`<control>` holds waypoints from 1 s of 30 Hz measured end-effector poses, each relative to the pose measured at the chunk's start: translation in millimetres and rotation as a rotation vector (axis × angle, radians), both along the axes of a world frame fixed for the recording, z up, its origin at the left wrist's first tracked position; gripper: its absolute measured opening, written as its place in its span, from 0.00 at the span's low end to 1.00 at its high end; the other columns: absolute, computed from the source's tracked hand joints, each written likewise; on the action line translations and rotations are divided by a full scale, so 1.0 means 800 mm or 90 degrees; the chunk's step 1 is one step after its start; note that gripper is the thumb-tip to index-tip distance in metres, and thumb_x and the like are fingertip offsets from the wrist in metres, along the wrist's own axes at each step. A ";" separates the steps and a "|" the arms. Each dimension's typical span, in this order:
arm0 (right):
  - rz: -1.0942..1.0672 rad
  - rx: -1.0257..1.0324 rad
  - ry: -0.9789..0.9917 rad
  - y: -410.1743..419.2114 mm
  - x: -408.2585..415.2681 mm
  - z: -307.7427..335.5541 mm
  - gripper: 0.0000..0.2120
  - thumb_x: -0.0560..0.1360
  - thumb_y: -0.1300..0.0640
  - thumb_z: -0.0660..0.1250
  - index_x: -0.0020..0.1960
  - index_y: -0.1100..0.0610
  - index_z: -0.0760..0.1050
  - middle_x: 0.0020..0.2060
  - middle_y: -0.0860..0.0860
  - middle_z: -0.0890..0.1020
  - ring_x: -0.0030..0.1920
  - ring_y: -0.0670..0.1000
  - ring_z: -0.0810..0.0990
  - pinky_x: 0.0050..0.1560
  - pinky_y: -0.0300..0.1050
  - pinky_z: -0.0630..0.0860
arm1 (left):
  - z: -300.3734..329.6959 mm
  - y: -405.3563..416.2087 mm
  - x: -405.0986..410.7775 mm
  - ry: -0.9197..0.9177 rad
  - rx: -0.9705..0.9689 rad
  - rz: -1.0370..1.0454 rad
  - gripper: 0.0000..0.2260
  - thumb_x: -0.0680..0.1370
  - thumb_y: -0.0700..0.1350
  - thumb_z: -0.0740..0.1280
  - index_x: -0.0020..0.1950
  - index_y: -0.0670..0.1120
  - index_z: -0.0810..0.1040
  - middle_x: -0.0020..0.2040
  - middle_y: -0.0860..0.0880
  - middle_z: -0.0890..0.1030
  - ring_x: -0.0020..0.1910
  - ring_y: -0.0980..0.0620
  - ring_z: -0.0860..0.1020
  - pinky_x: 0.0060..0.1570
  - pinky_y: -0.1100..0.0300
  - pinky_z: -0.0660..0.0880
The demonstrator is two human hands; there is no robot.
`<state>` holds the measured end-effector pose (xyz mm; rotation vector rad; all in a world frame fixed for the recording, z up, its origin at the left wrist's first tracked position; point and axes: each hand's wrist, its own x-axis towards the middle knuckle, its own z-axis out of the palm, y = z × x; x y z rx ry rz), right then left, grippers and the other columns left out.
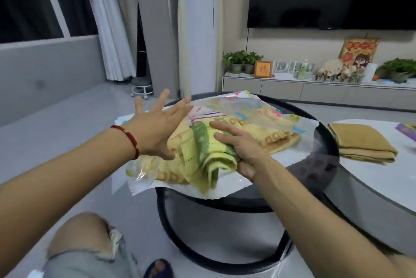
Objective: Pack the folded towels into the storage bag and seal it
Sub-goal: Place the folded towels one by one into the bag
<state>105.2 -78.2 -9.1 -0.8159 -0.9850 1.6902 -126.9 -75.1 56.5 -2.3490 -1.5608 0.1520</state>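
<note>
At bag mouth: yellow-green towel point(202, 154), soft, light, floppy; right hand point(243, 145) pinches its fold; left hand point(157, 124) spread wide, empty, above storage bag point(258, 108).

Towels point(258, 129) inside storage bag point(299, 124) perhaps blurred by plastic.

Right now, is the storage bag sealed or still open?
Open. The yellow-green towel sticks out of the storage bag mouth, right hand pushing it in.
</note>
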 end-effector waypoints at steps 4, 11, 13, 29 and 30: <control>-0.139 -0.045 0.247 0.031 -0.094 -0.024 0.17 0.81 0.69 0.65 0.66 0.57 0.80 0.56 0.63 0.85 0.50 0.58 0.84 0.58 0.58 0.81 | 0.027 0.005 0.005 0.015 0.011 -0.010 0.62 0.59 0.70 0.74 0.78 0.58 0.35 0.79 0.61 0.36 0.78 0.40 0.36 0.62 0.18 0.50; 0.075 -0.083 -0.163 0.032 -0.136 -0.091 0.18 0.81 0.59 0.67 0.71 0.60 0.74 0.40 0.59 0.83 0.37 0.56 0.81 0.34 0.44 0.81 | 0.022 0.006 0.011 0.021 -0.004 -0.007 0.61 0.60 0.73 0.71 0.77 0.58 0.33 0.78 0.60 0.34 0.78 0.41 0.36 0.65 0.19 0.50; 0.125 -0.049 -0.156 0.029 -0.128 -0.083 0.12 0.80 0.62 0.65 0.63 0.56 0.79 0.35 0.58 0.83 0.37 0.56 0.82 0.35 0.43 0.80 | 0.016 0.006 0.012 0.017 -0.005 -0.005 0.59 0.62 0.73 0.70 0.78 0.57 0.34 0.78 0.60 0.33 0.78 0.41 0.36 0.65 0.20 0.50; -0.051 0.381 -0.914 0.066 0.015 -0.130 0.26 0.80 0.61 0.61 0.79 0.55 0.68 0.63 0.61 0.77 0.66 0.63 0.72 0.66 0.53 0.70 | -0.037 0.029 0.111 -0.076 0.038 -0.196 0.31 0.76 0.55 0.65 0.77 0.56 0.58 0.80 0.59 0.52 0.79 0.46 0.54 0.68 0.33 0.63; -0.019 0.391 -0.890 0.073 0.018 -0.126 0.26 0.81 0.62 0.61 0.79 0.56 0.67 0.64 0.62 0.77 0.67 0.63 0.72 0.68 0.52 0.69 | -0.039 0.029 0.110 -0.078 0.042 -0.202 0.31 0.76 0.55 0.66 0.77 0.56 0.59 0.80 0.60 0.52 0.79 0.46 0.54 0.68 0.33 0.63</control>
